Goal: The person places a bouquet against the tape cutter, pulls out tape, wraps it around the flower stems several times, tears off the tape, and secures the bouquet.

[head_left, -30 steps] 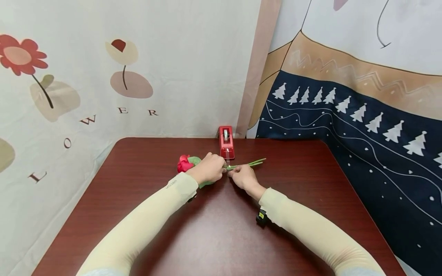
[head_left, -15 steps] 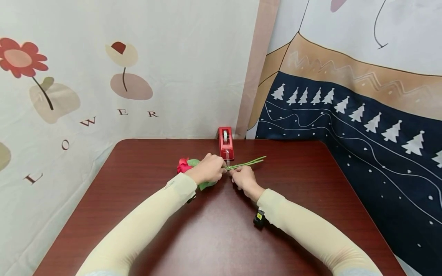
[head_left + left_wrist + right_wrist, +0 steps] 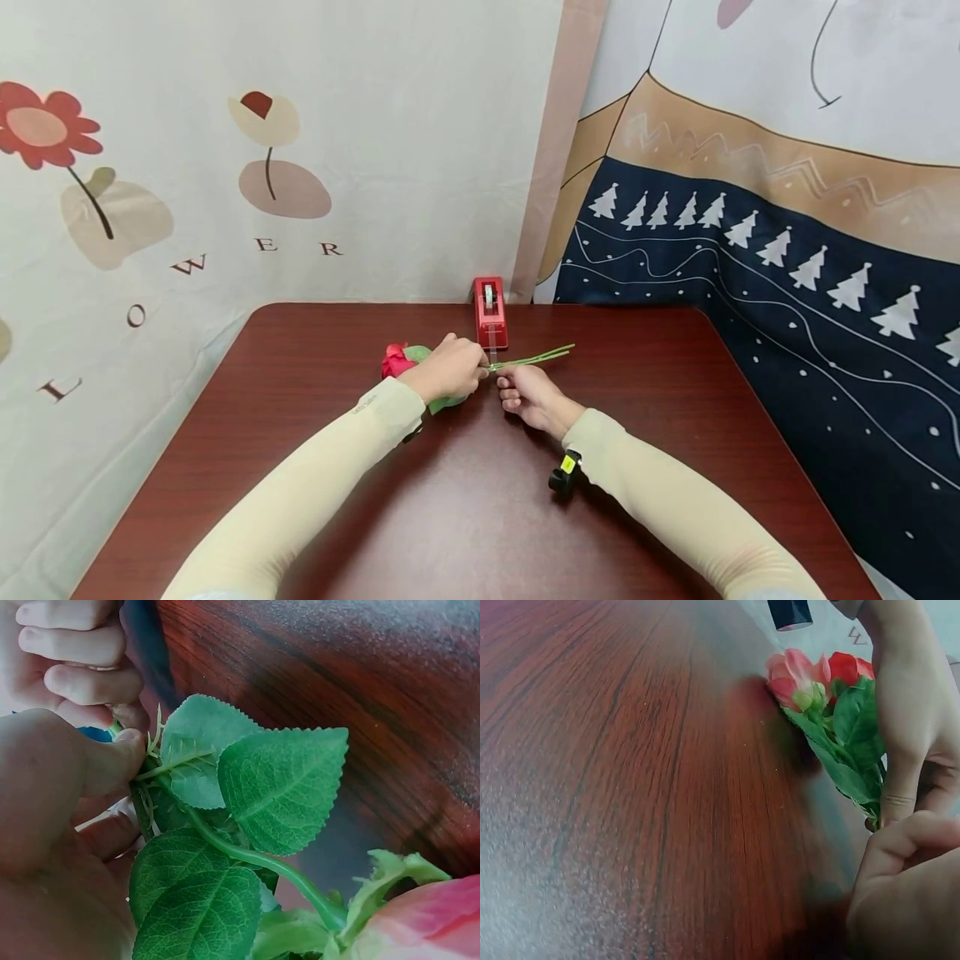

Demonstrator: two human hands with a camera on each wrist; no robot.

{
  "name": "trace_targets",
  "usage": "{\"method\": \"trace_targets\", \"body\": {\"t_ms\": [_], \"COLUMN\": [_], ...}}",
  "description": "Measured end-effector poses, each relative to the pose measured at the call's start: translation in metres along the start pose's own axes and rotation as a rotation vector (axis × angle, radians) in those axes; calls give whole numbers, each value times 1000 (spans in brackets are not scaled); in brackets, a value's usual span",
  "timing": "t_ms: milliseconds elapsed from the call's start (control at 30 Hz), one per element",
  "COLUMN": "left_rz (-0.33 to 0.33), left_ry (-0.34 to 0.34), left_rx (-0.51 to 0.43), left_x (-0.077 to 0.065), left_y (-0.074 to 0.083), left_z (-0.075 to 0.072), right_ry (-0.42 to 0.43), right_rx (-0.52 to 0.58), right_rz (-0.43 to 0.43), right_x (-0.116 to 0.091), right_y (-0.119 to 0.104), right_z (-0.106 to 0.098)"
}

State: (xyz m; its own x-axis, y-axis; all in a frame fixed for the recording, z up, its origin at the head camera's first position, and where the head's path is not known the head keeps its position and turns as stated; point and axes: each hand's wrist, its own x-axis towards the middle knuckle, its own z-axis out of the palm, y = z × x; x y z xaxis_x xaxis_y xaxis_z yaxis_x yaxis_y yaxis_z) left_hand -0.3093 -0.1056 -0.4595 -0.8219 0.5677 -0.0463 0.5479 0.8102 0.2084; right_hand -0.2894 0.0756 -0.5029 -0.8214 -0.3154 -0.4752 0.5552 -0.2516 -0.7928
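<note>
Two roses with green leaves, a pink one (image 3: 791,679) and a red one (image 3: 847,667), lie together, blooms to the left in the head view. My left hand (image 3: 450,369) pinches their stems just below the leaves. Bare green stem ends (image 3: 551,353) stick out to the right. Clear tape (image 3: 492,356) runs from the red tape dispenser (image 3: 491,315) down to the stems. My right hand (image 3: 531,395) has curled fingers and pinches at the tape where it meets the stems, close beside the left fingertips. The pinched tape end is hidden by the fingers.
The dispenser stands near the far edge of the brown wooden table (image 3: 360,500), just beyond both hands. Behind it hang a pale flower-printed cloth (image 3: 420,167) and a dark blue cloth (image 3: 660,258) with white trees.
My right hand has turned at the wrist, showing its curled fingers more, and sits right against the stems. My left hand keeps its hold, with the roses nearly still.
</note>
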Motion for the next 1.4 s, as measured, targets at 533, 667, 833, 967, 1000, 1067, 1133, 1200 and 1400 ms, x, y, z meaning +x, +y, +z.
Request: {"method": "trace_targets", "body": {"t_ms": [533, 667, 833, 967, 1000, 1067, 1133, 1200, 1400], "left_rz": [77, 96, 131, 151, 154, 156, 157, 160, 171], "left_ry": [81, 102, 118, 129, 130, 135, 138, 141, 162], "left_rx": [131, 180, 228, 286, 298, 306, 308, 314, 327], "left_x": [1, 0, -1, -1, -1, -1, -2, -3, -4], "left_y": [-6, -8, -9, -8, -8, -7, -6, -5, -3], "left_z": [1, -1, -3, 0, 1, 2, 2, 2, 1], "right_ry": [-112, -85, 75, 35, 2, -63, -128, -187, -336], "right_rx": [-309, -657, -1205, -1482, -1516, -1554, -1565, -1568, -1451], "right_rz": [37, -177, -519, -598, -593, -554, -502, -455, -309], "right_x": [-14, -19, -14, -3, 0, 6, 12, 16, 23], "right_y": [-17, -39, -64, -73, -74, -74, -74, -75, -80], "right_z": [-14, -13, -9, -11, -12, -14, -16, -17, -24]}}
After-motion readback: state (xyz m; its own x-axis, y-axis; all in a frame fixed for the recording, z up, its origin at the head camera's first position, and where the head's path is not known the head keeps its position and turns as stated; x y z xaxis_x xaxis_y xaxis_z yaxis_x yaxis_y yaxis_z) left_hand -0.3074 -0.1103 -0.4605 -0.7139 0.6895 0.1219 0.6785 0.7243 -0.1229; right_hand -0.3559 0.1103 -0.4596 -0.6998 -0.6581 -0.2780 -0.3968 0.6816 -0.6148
